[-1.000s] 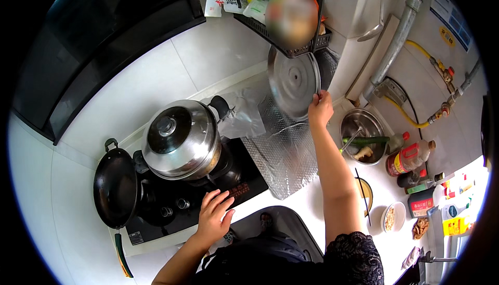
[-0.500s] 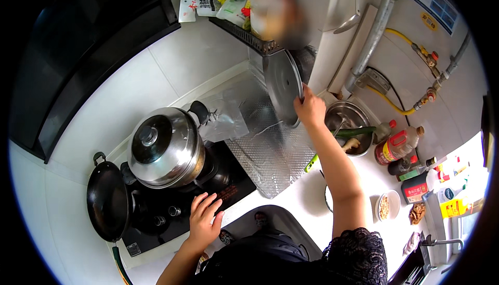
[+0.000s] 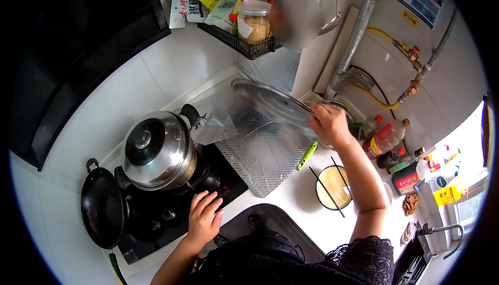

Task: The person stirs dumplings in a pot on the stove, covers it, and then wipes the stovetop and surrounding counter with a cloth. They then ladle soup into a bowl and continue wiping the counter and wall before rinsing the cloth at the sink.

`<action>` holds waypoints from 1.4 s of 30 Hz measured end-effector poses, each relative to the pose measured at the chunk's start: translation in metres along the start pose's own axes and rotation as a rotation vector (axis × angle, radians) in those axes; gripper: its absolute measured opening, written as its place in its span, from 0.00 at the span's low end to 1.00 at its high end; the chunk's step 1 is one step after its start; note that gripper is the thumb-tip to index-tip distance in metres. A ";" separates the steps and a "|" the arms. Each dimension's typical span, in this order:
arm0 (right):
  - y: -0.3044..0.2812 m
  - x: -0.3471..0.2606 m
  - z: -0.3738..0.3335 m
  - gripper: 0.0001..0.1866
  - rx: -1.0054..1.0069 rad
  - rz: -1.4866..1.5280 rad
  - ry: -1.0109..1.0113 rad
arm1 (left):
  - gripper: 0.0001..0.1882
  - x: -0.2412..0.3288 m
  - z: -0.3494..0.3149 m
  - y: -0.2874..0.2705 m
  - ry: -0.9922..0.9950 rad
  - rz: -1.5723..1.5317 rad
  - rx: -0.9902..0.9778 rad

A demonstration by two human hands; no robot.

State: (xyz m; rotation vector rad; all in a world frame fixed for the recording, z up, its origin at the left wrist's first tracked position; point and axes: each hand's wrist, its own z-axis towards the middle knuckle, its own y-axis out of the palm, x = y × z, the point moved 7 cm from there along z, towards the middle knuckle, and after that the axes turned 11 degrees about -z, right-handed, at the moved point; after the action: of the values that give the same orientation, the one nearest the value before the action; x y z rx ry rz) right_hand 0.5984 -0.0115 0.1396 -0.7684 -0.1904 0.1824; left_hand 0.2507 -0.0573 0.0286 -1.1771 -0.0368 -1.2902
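Currently, the right hand point(image 3: 331, 125) has its fingers clamped on the edge of a round grey metal disc point(image 3: 270, 102), tilted above a silvery foil sheet point(image 3: 260, 168). The left hand point(image 3: 204, 217), fingers apart and empty, hangs near the black cooktop point(image 3: 144, 242). 2 chopsticks point(image 3: 325, 190) cross a bowl point(image 3: 316, 187) on the bench point(image 3: 304, 233).

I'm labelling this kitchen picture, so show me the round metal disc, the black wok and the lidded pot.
Round metal disc point(image 3: 270, 104): head view, middle of its visible face.
Black wok point(image 3: 102, 209): head view, inside of its bowl.
Lidded pot point(image 3: 163, 154): head view, metal part of its domed top.
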 end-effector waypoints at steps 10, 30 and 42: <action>-0.035 0.062 0.051 0.11 -0.010 -0.298 -0.136 | 0.16 -0.001 -0.001 0.010 0.009 -0.003 -0.016; -0.073 -0.144 0.117 0.08 -0.278 0.727 0.326 | 0.37 -0.027 -0.079 -0.160 -0.209 -1.139 0.235; 0.080 -0.491 0.142 0.07 -0.554 1.395 0.772 | 0.21 -0.076 -0.303 -0.408 -0.742 -0.829 1.014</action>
State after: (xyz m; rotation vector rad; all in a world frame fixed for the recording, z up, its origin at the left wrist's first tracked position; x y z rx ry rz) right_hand 0.0821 0.0262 0.1325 -1.3593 1.1188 1.1529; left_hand -0.2514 -0.1387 0.1045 -0.6465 -1.6610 -1.1516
